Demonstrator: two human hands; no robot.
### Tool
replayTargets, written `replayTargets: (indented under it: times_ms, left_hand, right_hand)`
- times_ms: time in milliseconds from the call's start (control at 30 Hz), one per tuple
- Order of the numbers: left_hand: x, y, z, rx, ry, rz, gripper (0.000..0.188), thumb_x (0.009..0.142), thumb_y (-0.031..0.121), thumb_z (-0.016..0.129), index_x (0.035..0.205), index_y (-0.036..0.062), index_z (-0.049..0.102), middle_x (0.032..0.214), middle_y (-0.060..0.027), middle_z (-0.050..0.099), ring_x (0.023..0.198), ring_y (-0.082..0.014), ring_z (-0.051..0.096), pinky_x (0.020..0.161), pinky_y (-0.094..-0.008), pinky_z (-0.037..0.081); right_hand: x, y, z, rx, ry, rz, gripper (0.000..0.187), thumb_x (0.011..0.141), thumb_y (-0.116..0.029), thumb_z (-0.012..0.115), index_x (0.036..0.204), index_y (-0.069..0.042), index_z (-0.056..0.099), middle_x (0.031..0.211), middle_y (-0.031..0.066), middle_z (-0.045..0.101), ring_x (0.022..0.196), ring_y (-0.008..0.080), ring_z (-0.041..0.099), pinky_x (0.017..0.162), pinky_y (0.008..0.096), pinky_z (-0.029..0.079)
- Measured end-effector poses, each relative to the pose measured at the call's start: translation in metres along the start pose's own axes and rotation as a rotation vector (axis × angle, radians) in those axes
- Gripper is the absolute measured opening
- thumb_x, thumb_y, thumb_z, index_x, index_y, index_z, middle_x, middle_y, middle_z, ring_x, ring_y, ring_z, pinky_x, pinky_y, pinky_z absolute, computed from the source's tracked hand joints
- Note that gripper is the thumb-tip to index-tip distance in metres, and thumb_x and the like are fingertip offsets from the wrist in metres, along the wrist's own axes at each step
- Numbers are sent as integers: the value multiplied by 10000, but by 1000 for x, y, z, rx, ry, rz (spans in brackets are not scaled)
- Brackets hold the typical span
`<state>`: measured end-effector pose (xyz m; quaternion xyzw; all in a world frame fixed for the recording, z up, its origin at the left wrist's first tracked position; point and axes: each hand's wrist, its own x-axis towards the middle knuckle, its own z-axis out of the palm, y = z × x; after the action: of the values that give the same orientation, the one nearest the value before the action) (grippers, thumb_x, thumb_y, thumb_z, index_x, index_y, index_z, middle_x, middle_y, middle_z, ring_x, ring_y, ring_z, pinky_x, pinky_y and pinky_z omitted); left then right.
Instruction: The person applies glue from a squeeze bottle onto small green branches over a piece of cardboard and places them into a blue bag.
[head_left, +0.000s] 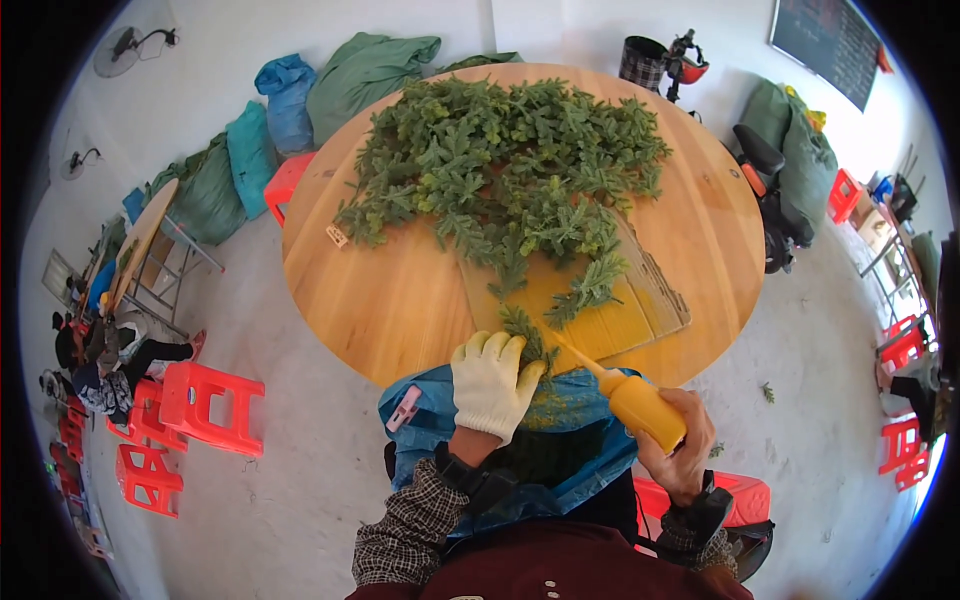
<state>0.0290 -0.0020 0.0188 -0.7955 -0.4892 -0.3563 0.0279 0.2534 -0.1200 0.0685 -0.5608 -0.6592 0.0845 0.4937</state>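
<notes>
My left hand [492, 385], in a cream knitted glove with yellow-stained fingertips, is closed on a small green artificial fir sprig [527, 335] at the table's near edge. In my bare right hand [684, 440] is a yellow squeeze bottle [646, 408], tilted so that its long thin nozzle points toward the sprig. A blue plastic bag [590, 405] lies spread over my lap beneath both hands, speckled with yellow. Beyond them, a yellow-stained cardboard sheet [645, 315] rests on the table, with another fir sprig [590, 288] on it.
A large heap of fir sprigs [510, 150] covers the far part of the round wooden table [360, 310]. A pink clip-like object [403, 408] sits on the bag's left side. Red plastic stools [212, 400] stand on the floor at left. Stuffed sacks [365, 85] line the wall.
</notes>
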Motion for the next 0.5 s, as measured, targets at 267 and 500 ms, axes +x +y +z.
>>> replayTargets:
  times_ms: [267, 500]
  left_hand:
    - [0, 2, -1, 16, -20, -20, 373, 782, 278, 726, 1067, 48, 662, 1085, -90, 635, 1073, -326, 558, 925, -466, 413]
    - [0, 2, -2, -6, -17, -49, 374, 779, 289, 724, 1057, 45, 671, 1077, -85, 636, 1072, -322, 558, 927, -469, 414]
  right_hand:
    - [15, -8, 33, -98, -49, -80, 463, 694, -80, 754, 1115, -20, 572, 906, 187, 609, 769, 359, 630, 689, 404, 515]
    - [19, -21, 33, -148, -107, -2, 453, 693, -86, 761, 1104, -20, 584, 911, 188, 621, 772, 373, 640, 676, 410, 524]
